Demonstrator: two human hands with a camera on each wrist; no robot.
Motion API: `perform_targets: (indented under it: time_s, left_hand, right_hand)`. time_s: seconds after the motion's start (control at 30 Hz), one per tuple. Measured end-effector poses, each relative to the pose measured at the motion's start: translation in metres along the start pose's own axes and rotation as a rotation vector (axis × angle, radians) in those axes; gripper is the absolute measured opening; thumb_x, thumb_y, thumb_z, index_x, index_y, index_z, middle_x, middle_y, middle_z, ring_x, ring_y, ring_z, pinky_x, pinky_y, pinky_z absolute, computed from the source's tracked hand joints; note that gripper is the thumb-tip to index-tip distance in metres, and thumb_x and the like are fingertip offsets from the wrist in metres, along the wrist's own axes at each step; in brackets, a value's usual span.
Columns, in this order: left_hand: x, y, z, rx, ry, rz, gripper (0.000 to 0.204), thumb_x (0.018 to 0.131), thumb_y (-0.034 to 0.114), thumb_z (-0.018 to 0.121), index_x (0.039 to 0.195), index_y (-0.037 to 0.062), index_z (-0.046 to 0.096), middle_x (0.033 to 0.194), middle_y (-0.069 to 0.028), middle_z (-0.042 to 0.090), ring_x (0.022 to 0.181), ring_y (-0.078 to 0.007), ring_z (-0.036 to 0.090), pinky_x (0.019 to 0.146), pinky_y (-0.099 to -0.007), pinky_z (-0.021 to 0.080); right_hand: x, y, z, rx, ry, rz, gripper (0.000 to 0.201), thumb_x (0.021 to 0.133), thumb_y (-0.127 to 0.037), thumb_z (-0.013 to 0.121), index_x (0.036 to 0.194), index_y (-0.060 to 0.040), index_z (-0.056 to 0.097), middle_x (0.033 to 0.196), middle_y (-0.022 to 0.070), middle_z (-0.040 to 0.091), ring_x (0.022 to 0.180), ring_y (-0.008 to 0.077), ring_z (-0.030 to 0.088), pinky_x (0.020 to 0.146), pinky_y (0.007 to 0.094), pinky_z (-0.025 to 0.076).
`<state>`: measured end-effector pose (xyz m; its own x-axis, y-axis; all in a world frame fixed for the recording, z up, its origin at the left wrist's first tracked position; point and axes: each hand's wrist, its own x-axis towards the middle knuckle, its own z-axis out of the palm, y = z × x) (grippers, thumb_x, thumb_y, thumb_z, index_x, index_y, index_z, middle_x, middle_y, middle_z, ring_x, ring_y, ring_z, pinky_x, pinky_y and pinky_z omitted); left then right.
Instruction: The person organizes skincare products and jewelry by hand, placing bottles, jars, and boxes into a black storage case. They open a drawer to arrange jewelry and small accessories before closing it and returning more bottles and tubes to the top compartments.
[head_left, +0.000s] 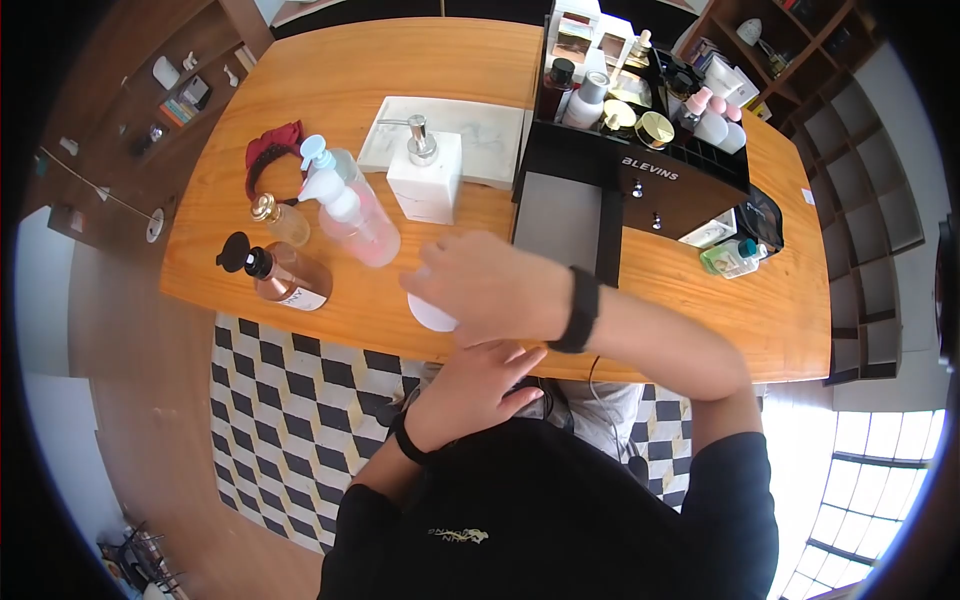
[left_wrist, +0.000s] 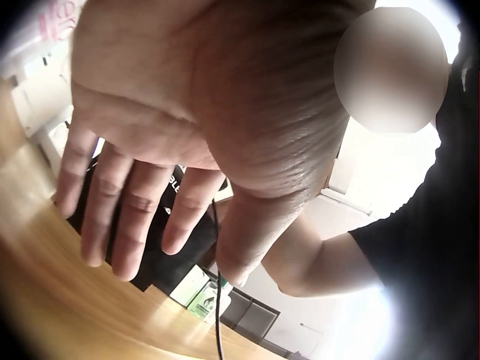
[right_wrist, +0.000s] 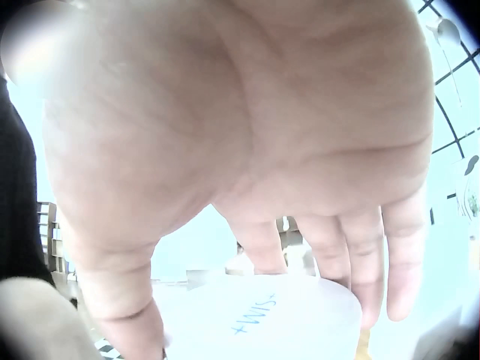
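Observation:
A round white container (head_left: 431, 314) with a flat top is at the table's front edge, partly covered by my right hand (head_left: 490, 287). In the right wrist view my right hand (right_wrist: 262, 112) has its thumb on one side of the white container (right_wrist: 277, 330) and its fingers on the other; blue writing shows on it. My left hand (head_left: 472, 396) lies just below the right one, off the table's front edge. The left wrist view shows the left hand (left_wrist: 172, 112) with its fingers stretched and spread, holding nothing. Whether the hands touch, I cannot tell.
Left on the wooden table (head_left: 400, 60) stand a pink pump bottle (head_left: 365, 228), a brown bottle (head_left: 295, 280), a small amber bottle (head_left: 285, 220) and a white dispenser (head_left: 425, 180). A black organizer (head_left: 680, 190) with a pulled-out drawer (head_left: 565, 225) and a green bottle (head_left: 730, 258) are right.

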<state>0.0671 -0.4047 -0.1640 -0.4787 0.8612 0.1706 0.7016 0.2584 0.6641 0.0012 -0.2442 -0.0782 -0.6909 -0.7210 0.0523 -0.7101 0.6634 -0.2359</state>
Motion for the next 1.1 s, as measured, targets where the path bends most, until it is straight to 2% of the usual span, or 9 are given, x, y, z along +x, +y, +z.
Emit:
perform_targets:
  time_s: [0.23,0.33,0.37,0.43,0.57,0.87,1.0,1.03,1.1]
  left_hand:
    - [-0.011,0.006,0.001,0.008,-0.001,0.01,0.048,0.094,0.031,0.079,0.134,0.0046,0.069,0.124,-0.013,0.071,0.122,-0.0349,0.066,0.102,-0.0476,0.052]
    - [-0.012,0.004,0.0,-0.022,-0.021,-0.004,0.048,0.094,0.031,0.079,0.133,0.0046,0.069,0.126,-0.0131,0.07,0.122,-0.0355,0.065,0.102,-0.0486,0.052]
    - [-0.011,0.004,-0.001,-0.018,-0.016,0.005,0.049,0.094,0.031,0.079,0.134,0.0045,0.068,0.126,-0.0141,0.069,0.122,-0.0365,0.065,0.102,-0.0489,0.052]
    - [-0.009,0.004,-0.004,-0.018,-0.018,0.023,0.049,0.094,0.03,0.079,0.134,0.0043,0.068,0.127,-0.015,0.069,0.122,-0.0375,0.065,0.102,-0.0493,0.052]
    - [-0.002,-0.001,-0.005,-0.038,0.0,0.036,0.053,0.094,0.027,0.08,0.139,0.0037,0.065,0.131,-0.0183,0.067,0.121,-0.0405,0.065,0.1,-0.0498,0.053]
    - [0.058,0.001,-0.013,0.133,0.113,0.012,0.076,0.089,0.024,0.084,0.154,-0.001,0.051,0.138,-0.0209,0.065,0.121,-0.0415,0.064,0.099,-0.0505,0.051]
    - [0.081,0.003,-0.002,0.079,0.197,0.033,0.072,0.091,0.023,0.085,0.149,-0.0026,0.053,0.129,-0.0222,0.069,0.116,-0.042,0.067,0.097,-0.0494,0.053]
    - [0.087,0.004,-0.001,0.109,0.225,0.034,0.072,0.09,0.023,0.085,0.149,-0.0031,0.053,0.129,-0.0228,0.069,0.116,-0.0422,0.067,0.098,-0.0495,0.054]
    - [0.102,0.001,0.002,0.133,0.272,0.033,0.074,0.09,0.023,0.085,0.15,-0.005,0.052,0.129,-0.025,0.068,0.117,-0.0431,0.066,0.098,-0.0498,0.055]
  right_hand:
    - [0.018,-0.002,0.07,-0.036,-0.176,0.098,0.056,0.071,-0.017,0.086,0.123,-0.0074,0.068,0.11,0.0157,0.068,0.103,0.0329,0.069,0.084,0.0425,0.054]
    - [0.013,0.0,0.073,-0.034,-0.103,0.114,0.055,0.074,-0.016,0.085,0.126,-0.0069,0.067,0.11,0.0161,0.068,0.103,0.0338,0.069,0.086,0.0437,0.054]
    - [0.008,0.001,0.072,-0.037,-0.101,0.123,0.055,0.074,-0.016,0.085,0.126,-0.0069,0.067,0.11,0.0161,0.068,0.103,0.0338,0.069,0.086,0.0437,0.054]
    - [-0.007,-0.005,0.054,-0.021,0.169,0.052,0.053,0.08,-0.015,0.083,0.13,-0.0064,0.066,0.109,0.015,0.067,0.102,0.0353,0.068,0.089,0.0457,0.055]
    - [-0.064,-0.015,-0.011,0.166,0.213,0.109,0.052,0.086,-0.017,0.081,0.134,-0.0056,0.065,0.115,0.016,0.069,0.106,0.038,0.068,0.094,0.0478,0.055]
    - [-0.226,0.033,-0.015,0.125,0.365,0.667,0.04,0.092,-0.017,0.081,0.126,0.0016,0.071,0.12,0.0211,0.076,0.103,0.0393,0.074,0.089,0.0445,0.059]
    - [-0.248,0.064,0.002,0.11,0.332,0.844,0.043,0.095,-0.021,0.079,0.13,0.0026,0.07,0.123,0.0222,0.075,0.1,0.0369,0.074,0.089,0.0432,0.059]
    - [-0.247,0.069,0.006,0.109,0.381,0.832,0.043,0.095,-0.024,0.078,0.128,0.0024,0.07,0.112,0.0223,0.074,0.102,0.0437,0.072,0.086,0.0485,0.058]
    - [-0.246,0.08,0.015,0.068,0.404,0.839,0.044,0.095,-0.024,0.078,0.129,0.0021,0.069,0.112,0.0225,0.074,0.102,0.0436,0.072,0.087,0.0488,0.058]
